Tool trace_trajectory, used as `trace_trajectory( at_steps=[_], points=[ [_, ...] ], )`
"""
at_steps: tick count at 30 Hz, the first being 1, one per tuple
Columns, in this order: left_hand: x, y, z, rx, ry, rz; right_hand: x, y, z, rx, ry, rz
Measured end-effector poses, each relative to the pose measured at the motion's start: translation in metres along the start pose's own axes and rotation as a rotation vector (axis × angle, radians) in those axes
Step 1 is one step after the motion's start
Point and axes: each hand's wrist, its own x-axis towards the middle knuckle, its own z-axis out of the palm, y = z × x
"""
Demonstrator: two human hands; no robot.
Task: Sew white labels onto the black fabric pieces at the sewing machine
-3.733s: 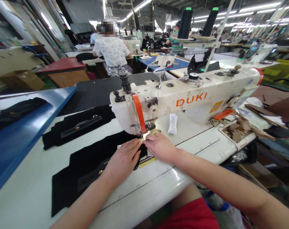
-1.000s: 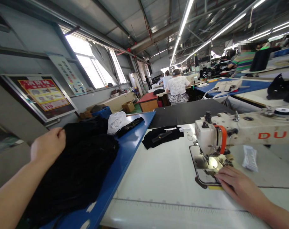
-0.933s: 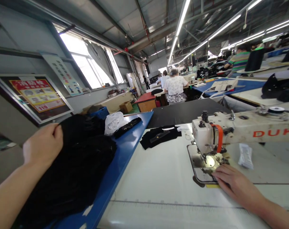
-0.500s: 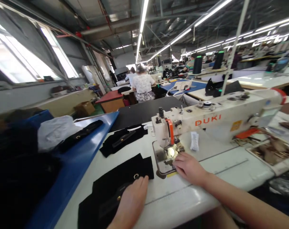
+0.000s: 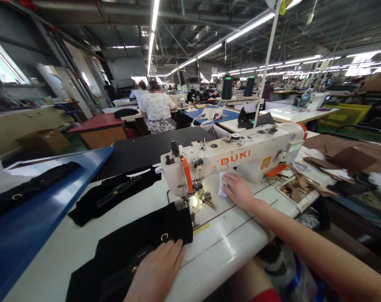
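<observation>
My left hand (image 5: 159, 268) lies palm down over the near edge of a black fabric panel (image 5: 136, 233), fingers together and closed on it; the thumb is hidden. A gold ring (image 5: 164, 237) shows on the panel just beyond the fingertips. The panel's right end lies at the needle area of a white DUKI sewing machine (image 5: 209, 163). Under the machine's arm, my right hand (image 5: 239, 191) has its fingers stretched out, with the tips touching a small stack of white slips (image 5: 222, 186). What is printed on them cannot be made out.
A similar black panel (image 5: 115, 193) lies farther back on the table, another (image 5: 36, 184) on the blue surface at left. A tray (image 5: 299, 188) with brown pieces sits right of the machine. Thread cones (image 5: 226, 89) stand behind it. A person (image 5: 157, 109) sits ahead.
My right hand has moved from beside the needle plate to the white slips. My left hand has brought the black panel right, onto the plate's edge. The camera view has turned right.
</observation>
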Motion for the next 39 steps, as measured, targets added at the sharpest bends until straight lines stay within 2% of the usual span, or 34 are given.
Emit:
trace_trajectory(
  at_steps=[2,4,12,16,23,29,31,33,37,39],
  points=[
    [0.002,0.001,-0.004,-0.023,-0.013,-0.035,0.008,0.004,0.0,-0.006,-0.094,0.015],
    [0.0,0.0,-0.005,-0.044,-0.014,-0.063,0.011,0.005,-0.001,0.0,-0.119,0.019],
    [-0.002,-0.008,0.003,-0.034,-0.049,-0.193,0.011,0.006,0.002,0.027,-0.073,0.091],
    [0.005,-0.008,0.001,0.019,-0.055,-0.15,0.015,0.008,-0.001,0.089,-0.018,0.146],
    [0.008,-0.007,0.001,0.069,-0.005,-0.092,0.02,0.012,-0.006,0.349,0.037,0.328],
    [0.005,-0.008,-0.003,-0.088,0.032,-0.19,0.023,0.011,-0.007,0.625,0.115,0.542],
    [0.008,-0.004,-0.01,-0.224,0.059,-0.273,0.016,0.0,-0.012,0.697,0.129,0.589],
    [0.017,0.004,-0.018,-0.441,0.04,-0.404,0.0,-0.022,-0.017,0.809,0.119,0.625],
    [0.046,0.028,-0.029,-1.014,-0.108,-0.746,-0.047,-0.095,-0.014,1.172,-0.004,0.701],
    [0.06,0.036,-0.029,-1.27,-0.174,-0.862,-0.067,-0.132,-0.006,1.29,-0.09,0.712]
  ],
)
